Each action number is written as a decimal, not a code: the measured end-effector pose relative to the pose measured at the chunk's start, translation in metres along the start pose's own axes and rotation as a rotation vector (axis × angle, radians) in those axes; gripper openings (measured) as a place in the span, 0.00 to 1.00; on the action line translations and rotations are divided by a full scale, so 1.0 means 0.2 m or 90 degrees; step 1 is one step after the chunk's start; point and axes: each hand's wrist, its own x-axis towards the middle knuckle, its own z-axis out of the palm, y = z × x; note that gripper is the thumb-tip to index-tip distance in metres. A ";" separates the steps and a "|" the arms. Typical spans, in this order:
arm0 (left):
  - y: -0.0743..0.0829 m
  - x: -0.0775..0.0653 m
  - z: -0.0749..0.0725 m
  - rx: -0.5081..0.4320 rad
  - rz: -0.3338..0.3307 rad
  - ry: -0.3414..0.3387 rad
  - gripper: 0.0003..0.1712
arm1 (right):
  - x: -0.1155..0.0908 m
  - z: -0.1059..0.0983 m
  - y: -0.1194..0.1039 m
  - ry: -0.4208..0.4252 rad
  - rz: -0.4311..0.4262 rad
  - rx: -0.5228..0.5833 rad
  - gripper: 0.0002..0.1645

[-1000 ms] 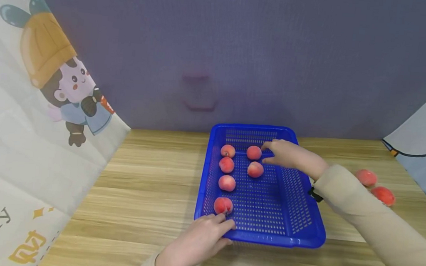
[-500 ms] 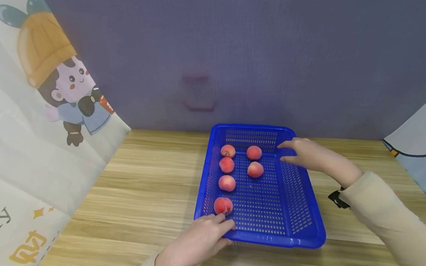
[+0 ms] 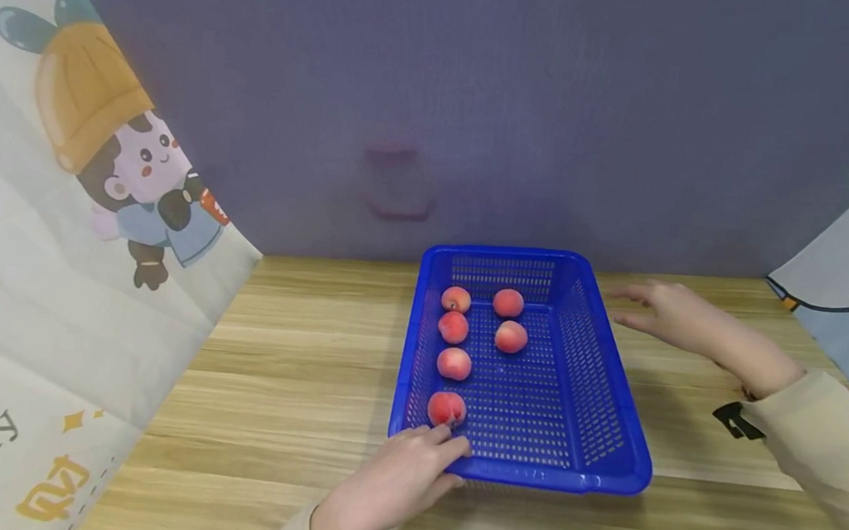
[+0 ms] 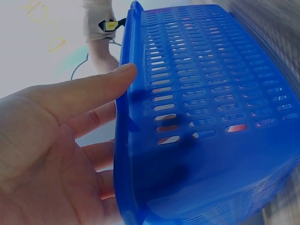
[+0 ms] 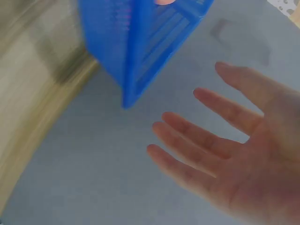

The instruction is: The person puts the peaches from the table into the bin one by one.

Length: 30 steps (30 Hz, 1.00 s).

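A blue plastic basket [image 3: 528, 474] stands on the wooden table with several peaches inside. Along its left side runs a column of peaches, among them the near one [image 3: 446, 408] and another [image 3: 454, 364] behind it. Two more, a far peach [image 3: 508, 303] and a nearer peach [image 3: 511, 337], lie in a second column. My left hand [image 3: 396, 479] grips the basket's near rim at the left corner; in the left wrist view its thumb [image 4: 101, 91] presses the outer side. Off the basket's right side, my right hand [image 3: 678, 318] hangs above the table, fingers spread, holding nothing.
A grey-blue panel [image 3: 518, 123] rises behind the table [image 3: 298, 355]. White printed sheets border both sides, the left one [image 3: 4, 282] showing a cartoon figure. The right sleeve [image 3: 822, 446] covers part of the table's right side.
My right hand has moved out of the basket to the right, away from the far peach. The two peaches on the right of the table are now hidden behind the arm. My left hand stays put.
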 end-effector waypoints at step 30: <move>0.00 0.00 0.00 0.004 -0.004 -0.010 0.12 | -0.35 0.12 0.52 0.060 0.116 -0.025 0.20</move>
